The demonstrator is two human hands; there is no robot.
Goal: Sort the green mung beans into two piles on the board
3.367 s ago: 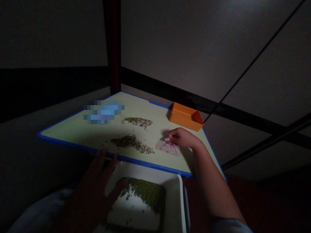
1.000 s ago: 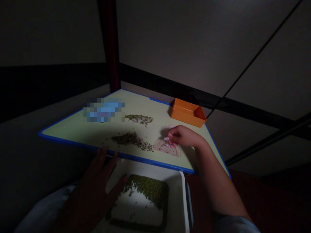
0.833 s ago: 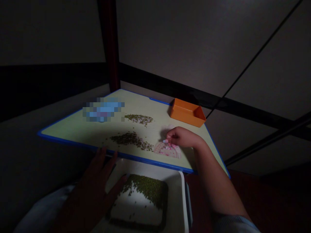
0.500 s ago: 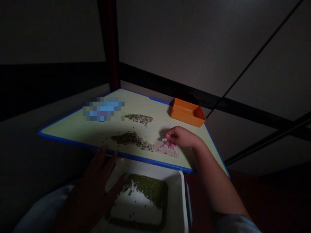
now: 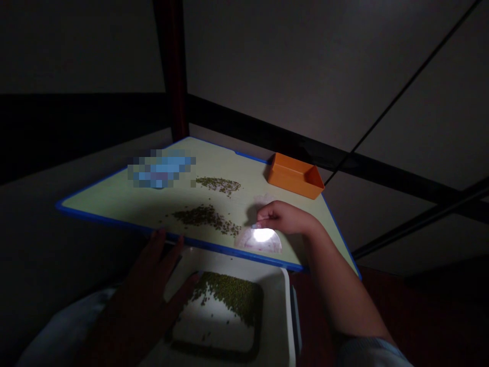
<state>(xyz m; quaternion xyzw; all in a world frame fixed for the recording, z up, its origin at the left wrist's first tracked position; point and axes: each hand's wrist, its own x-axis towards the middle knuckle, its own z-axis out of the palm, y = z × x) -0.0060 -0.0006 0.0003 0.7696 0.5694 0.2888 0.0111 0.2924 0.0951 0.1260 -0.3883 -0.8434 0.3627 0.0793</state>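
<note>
My right hand point(image 5: 280, 216) pinches a clear pinkish protractor point(image 5: 260, 243) by its straight edge, tilted over the board, with a bright glare on it. Just left of the protractor lies a loose pile of small green beans point(image 5: 206, 218). A second, thinner scatter of beans point(image 5: 219, 184) is farther back. My left hand point(image 5: 156, 280), dark in shadow, has its fingers spread at the near edge of the board, above the left side of a white bin point(image 5: 286, 306). More green beans point(image 5: 233, 295) are heaped in the bin.
The pale board point(image 5: 110, 199) has a blue rim and spans the middle. An orange tray point(image 5: 296, 176) stands at its back right corner. A blurred-out blue item point(image 5: 164, 169) lies at the back left. Panelled walls and a dark post point(image 5: 175, 71) rise behind.
The protractor has shifted slightly left and toward me and tilted, now catching a bright glare. At least one bean shows over the bin's far wall. My left hand has hardly moved.
</note>
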